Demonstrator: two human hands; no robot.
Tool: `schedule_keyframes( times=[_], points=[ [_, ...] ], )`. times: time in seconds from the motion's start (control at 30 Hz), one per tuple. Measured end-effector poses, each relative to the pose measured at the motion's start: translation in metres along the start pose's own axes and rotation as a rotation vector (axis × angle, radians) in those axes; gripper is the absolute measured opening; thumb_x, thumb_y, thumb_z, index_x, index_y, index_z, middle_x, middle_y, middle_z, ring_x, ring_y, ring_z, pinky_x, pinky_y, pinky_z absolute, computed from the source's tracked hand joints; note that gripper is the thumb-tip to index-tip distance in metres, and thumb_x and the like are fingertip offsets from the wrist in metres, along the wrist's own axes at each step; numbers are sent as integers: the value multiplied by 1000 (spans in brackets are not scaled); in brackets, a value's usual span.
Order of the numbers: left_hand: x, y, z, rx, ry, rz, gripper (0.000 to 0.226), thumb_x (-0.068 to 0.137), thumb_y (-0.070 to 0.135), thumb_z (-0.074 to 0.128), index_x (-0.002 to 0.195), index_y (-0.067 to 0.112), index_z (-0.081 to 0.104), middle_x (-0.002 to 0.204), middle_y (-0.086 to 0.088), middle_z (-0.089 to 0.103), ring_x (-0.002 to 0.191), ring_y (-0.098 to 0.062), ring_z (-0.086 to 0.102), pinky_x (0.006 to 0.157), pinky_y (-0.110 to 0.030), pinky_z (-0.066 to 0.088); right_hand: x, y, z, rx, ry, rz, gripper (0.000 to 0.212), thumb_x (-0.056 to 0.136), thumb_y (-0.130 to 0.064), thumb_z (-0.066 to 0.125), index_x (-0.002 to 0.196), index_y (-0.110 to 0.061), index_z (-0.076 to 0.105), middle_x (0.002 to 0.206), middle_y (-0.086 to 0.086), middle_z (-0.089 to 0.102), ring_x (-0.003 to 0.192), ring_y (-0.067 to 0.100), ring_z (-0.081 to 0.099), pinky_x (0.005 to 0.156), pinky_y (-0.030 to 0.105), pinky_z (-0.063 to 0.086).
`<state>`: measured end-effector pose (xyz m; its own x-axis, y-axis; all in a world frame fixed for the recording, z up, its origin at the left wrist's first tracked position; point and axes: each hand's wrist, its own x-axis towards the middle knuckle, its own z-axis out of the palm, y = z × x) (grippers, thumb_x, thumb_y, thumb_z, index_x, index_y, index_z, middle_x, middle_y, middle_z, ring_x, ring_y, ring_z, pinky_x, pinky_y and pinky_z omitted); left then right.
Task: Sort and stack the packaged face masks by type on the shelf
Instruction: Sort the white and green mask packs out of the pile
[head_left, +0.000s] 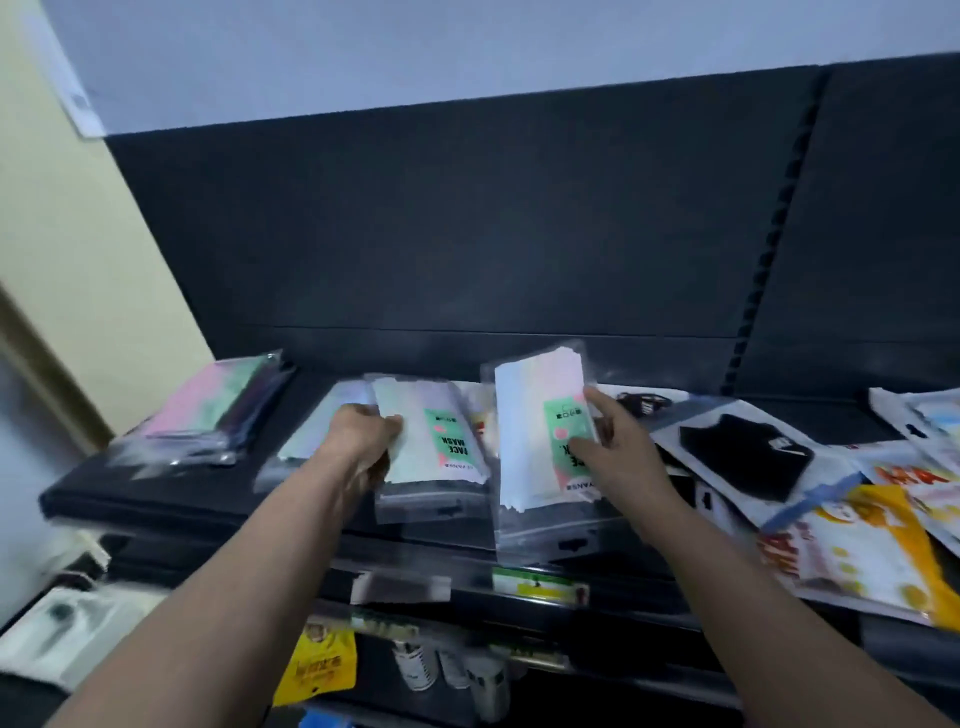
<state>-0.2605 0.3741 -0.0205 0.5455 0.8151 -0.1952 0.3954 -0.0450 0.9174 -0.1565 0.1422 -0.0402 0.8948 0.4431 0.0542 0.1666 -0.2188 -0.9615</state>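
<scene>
Two bare forearms are seen rising from the bottom corners of the frame toward the black shelf (156, 493) at mid-height. The left hand (363, 436) is curled round the left edge of a green-labelled face mask pack (441, 452), which lies flat at the centre of the shelf on other clear-sleeved packs. The right hand (608, 436) pinches the right edge of a second green-labelled pack (535, 431), with the thumb laid on its front; this pack is held raised and tilted just right of the first. A stack of pastel mask packs (208, 405) sits at the left of the shelf, while a black mask pack (743, 457) and orange-and-yellow packs (857, 545) lie scattered and overlapping at the right. The matching of one type appears to be in hand. The raised pack would next need to be laid squarely on its twin, with the edges aligned, since such glossy sleeves are likely to slide.
</scene>
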Motion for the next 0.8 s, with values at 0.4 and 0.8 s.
schedule_keyframes(
  times=[0.4,0.8],
  points=[
    [137,-10,-104,511,16,305,47,88,12,56,134,10,47,122,-17,63,112,-35,60,96,-35,46,48,-36,148,39,87,-3,58,90,-4,60,140,-26,42,111,-8,61,83,-4,57,69,23,51],
    [178,-26,-106,953,31,538,33,88,13,55,119,4,51,123,-20,45,115,-39,45,91,-43,44,62,-49,206,-39,82,81,70,83,-1,64,142,-26,38,106,-9,62,91,5,60,87,35,52]
  ],
)
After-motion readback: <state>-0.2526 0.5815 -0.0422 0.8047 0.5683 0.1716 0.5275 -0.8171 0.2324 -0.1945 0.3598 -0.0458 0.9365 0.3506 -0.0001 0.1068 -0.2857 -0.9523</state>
